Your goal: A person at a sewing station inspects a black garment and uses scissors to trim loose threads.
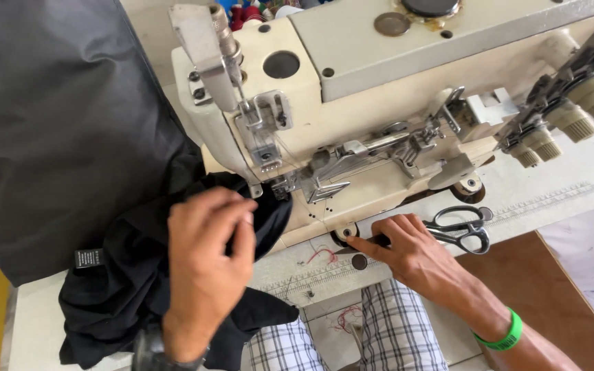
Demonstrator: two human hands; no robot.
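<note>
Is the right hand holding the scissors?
No. The right hand lies flat on the table with its fingertips by a small round knob, while the scissors lie just beyond it, ungripped.

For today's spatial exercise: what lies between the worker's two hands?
In the head view, pale table with red thread scraps separates the left hand from the right hand.
</note>
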